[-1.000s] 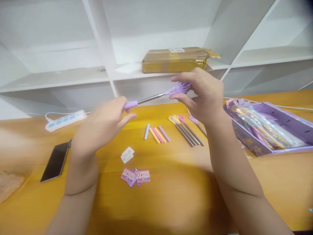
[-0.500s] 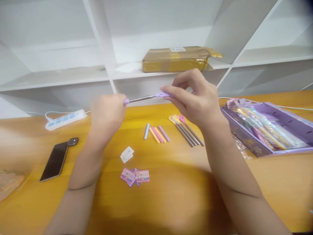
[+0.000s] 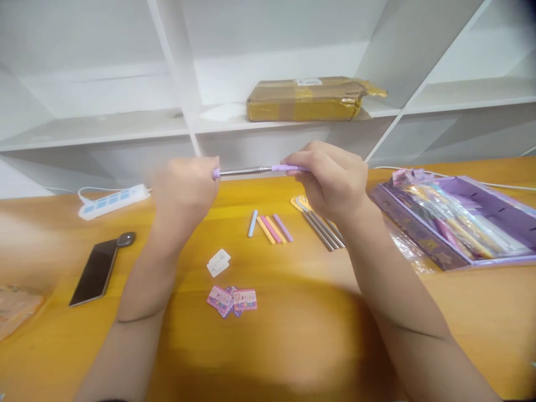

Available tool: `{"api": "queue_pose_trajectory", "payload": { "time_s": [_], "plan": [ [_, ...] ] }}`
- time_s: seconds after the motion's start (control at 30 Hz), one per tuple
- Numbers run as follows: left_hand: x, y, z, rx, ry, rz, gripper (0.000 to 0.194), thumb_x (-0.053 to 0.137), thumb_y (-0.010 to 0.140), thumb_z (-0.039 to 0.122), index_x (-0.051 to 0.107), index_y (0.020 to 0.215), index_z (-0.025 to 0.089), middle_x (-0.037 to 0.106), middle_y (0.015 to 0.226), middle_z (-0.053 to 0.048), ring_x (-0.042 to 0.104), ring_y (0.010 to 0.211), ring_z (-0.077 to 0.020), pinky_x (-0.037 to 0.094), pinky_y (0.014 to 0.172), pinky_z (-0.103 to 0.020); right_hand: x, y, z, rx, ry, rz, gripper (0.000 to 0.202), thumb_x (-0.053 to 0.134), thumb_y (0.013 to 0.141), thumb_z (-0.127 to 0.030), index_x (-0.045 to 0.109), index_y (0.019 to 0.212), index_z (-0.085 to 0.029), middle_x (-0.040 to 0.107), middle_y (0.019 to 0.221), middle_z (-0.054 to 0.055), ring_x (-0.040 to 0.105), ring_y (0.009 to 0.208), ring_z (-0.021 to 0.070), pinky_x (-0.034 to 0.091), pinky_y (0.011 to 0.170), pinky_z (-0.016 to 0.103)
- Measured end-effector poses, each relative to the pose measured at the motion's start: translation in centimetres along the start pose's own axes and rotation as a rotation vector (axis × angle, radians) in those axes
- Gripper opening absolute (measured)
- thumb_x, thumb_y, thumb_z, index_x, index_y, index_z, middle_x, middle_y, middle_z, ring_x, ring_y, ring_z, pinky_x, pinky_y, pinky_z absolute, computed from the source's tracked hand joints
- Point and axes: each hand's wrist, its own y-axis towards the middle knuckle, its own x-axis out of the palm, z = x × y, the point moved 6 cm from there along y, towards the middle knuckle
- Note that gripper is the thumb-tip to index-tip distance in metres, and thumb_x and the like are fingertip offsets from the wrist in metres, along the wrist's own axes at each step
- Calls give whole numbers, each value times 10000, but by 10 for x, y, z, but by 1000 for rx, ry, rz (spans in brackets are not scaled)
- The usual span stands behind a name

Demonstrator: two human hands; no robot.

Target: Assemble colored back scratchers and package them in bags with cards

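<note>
A slim metal back scratcher [image 3: 243, 171] with purple ends is held level above the table, spanning both hands. My left hand [image 3: 184, 187], blurred by motion, is closed in a fist round its left end; a short purple bit sticks out. My right hand [image 3: 330, 176] pinches the purple right end between thumb and fingers, which partly hide it. Below lie several coloured tubes [image 3: 272, 229] in blue, yellow, pink and purple. Several metal back scratchers [image 3: 322, 228] with curved coloured heads lie side by side, partly behind my right wrist.
A purple box [image 3: 435, 240] of plastic-wrapped items stands at right. Printed cards [image 3: 245, 300] and white labels [image 3: 219, 262] lie in front. At left are a phone [image 3: 94, 272], a mouse [image 3: 126, 239] and a power strip [image 3: 115, 202]. A taped carton [image 3: 310, 100] sits on the shelf.
My right hand has turned and lowered slightly, its fingers now closer round the purple end. The back scratcher has gone from slightly tilted to nearly level.
</note>
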Motion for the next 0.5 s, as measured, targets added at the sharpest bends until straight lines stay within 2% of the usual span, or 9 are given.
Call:
{"api": "queue_pose_trajectory", "payload": {
  "time_s": [0.13,0.23,0.37,0.43,0.5],
  "plan": [
    [3,2,-2,46,-42,53,482,427,1121,341,608,679,274,526,588,-70,511,648,-251,277,641,-416,0,2,-7,31,31,-3,275,508,1201,-328,724,1070,-221,725,889,50,681,802,169,510,741,303],
    [2,3,-3,55,-59,89,527,364,1144,375,569,667,287,481,576,-75,495,647,-261,257,630,-423,2,3,-10,64,30,-18,287,493,1206,-330,711,1058,-219,736,895,51,700,809,172,518,746,306],
    [2,5,-3,-17,-39,35,524,395,1145,382,443,635,270,433,596,-62,435,670,-246,220,662,-428,3,4,-16,60,47,-1,255,494,1208,-280,699,1071,-215,754,923,45,717,823,162,524,745,295],
    [3,6,-3,-67,-15,8,525,419,1143,344,377,627,257,426,605,-53,410,683,-230,212,678,-429,3,4,-17,67,40,1,255,495,1213,-291,696,1074,-219,753,920,41,714,818,161,522,741,294],
    [3,6,-1,-60,-5,21,514,409,1142,309,375,632,254,421,606,-47,392,679,-225,211,673,-428,4,4,-17,91,29,-12,276,491,1220,-329,697,1072,-221,746,910,42,712,817,165,523,745,299]
  ]
}}
